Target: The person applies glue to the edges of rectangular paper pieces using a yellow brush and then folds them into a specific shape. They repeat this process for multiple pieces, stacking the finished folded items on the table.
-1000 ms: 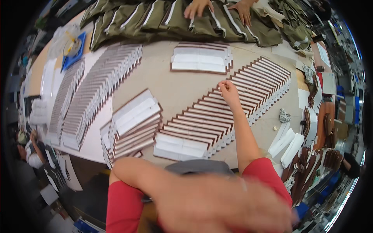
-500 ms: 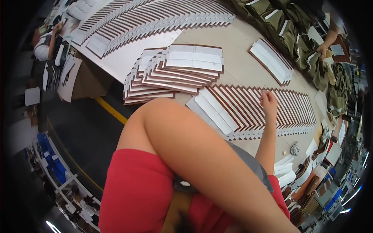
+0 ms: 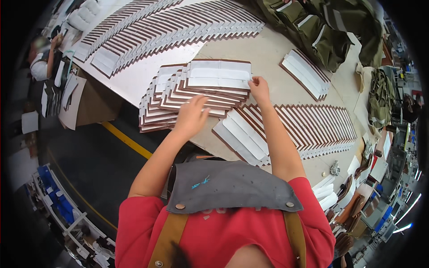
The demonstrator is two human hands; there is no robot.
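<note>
My left hand (image 3: 192, 117) is open, its fingers spread over the front of a fanned stack of white panels with brown edges (image 3: 196, 100). Whether those fingertips touch the stack, I cannot tell. At the right end of the top panel (image 3: 219, 73), my right hand (image 3: 259, 89) has its thumb and fingers closed on the panel's edge. That panel lies flat on the others. Just right of the stack, below my right wrist, runs an overlapping row of similar panels (image 3: 308, 129), partly hidden by my right forearm.
Long overlapping rows of brown-edged panels (image 3: 178, 33) cover the table's far left. A smaller pile (image 3: 304, 73) lies at right. Olive-green fabric (image 3: 308, 27) is heaped at the far right, with a person's fingers at the top edge. A crumpled silvery ball (image 3: 335, 168) sits near white rolls (image 3: 325, 194).
My left arm, folded across the view before with its hand unseen, now reaches over the stack. My right hand has moved left from above the row to the top panel's edge.
</note>
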